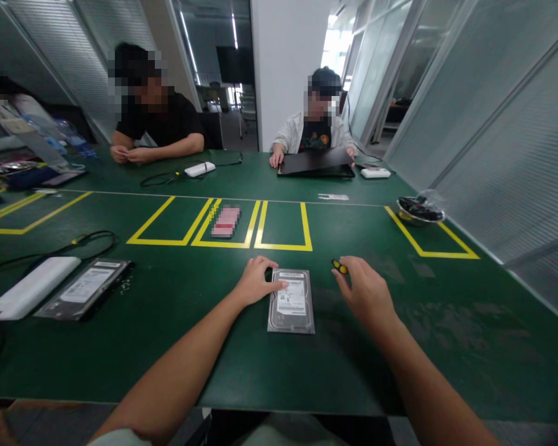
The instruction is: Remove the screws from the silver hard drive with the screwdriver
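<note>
A silver hard drive [292, 303] with a white label lies flat on the green table in front of me. My left hand [256, 282] grips its upper left corner, the thumb on the label and the fingers at the far edge. Right of the drive, my right hand [366, 285] is pinched on a small black-and-yellow object [340, 266]. Most of that object is hidden by the fingers, so its kind does not show. It is apart from the drive.
A second hard drive [86, 288] and a white power bank [32, 288] with a cable lie at left. Yellow tape [283, 247] marks boxes, one holding a pink phone-shaped item [225, 222]. A bowl [420, 212] stands at right. Across the table, a person handles a black panel [316, 164].
</note>
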Demonstrator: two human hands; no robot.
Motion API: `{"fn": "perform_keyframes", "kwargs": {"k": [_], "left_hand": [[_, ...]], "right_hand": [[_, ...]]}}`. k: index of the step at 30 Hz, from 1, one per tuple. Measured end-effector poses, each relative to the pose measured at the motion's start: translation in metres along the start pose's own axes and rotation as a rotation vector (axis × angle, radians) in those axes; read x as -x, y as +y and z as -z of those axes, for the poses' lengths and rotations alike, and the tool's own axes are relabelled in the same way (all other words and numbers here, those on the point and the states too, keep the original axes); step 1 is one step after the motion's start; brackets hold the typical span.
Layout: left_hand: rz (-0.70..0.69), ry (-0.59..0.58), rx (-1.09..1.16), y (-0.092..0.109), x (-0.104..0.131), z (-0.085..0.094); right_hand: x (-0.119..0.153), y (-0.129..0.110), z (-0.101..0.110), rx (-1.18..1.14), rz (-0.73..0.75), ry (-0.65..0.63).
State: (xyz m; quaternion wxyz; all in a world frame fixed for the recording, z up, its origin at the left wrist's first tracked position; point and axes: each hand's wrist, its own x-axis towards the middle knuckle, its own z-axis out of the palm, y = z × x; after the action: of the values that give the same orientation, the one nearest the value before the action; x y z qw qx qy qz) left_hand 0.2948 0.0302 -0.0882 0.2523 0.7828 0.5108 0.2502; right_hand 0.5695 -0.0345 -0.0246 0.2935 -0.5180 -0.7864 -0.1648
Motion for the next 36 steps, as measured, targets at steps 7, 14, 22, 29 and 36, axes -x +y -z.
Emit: {"fn": "perform_keyframes", "kwargs": {"k": [7,14,22,29,36], "left_hand": [[0.000,0.002,0.038,-0.006,-0.002,0.004],[0.080,0.016,0.157,-0.008,-0.002,0.013],[0.095,0.029,0.190,-0.013,-0.002,0.014],[0.092,0.016,0.196,-0.011,-0.003,0.014],[0.098,0.022,0.210,-0.009,-0.003,0.015]], "right_hand": [[0.016,0.008,-0.026,-0.023,-0.018,0.011],[0.023,0.001,-0.036,-0.041,-0.080,-0.152],[0.026,-0.002,-0.040,-0.024,-0.125,-0.336],[0.026,-0.005,-0.035,0.003,-0.145,-0.414],[0.024,-0.014,-0.029,-0.096,-0.030,-0.287]]}}
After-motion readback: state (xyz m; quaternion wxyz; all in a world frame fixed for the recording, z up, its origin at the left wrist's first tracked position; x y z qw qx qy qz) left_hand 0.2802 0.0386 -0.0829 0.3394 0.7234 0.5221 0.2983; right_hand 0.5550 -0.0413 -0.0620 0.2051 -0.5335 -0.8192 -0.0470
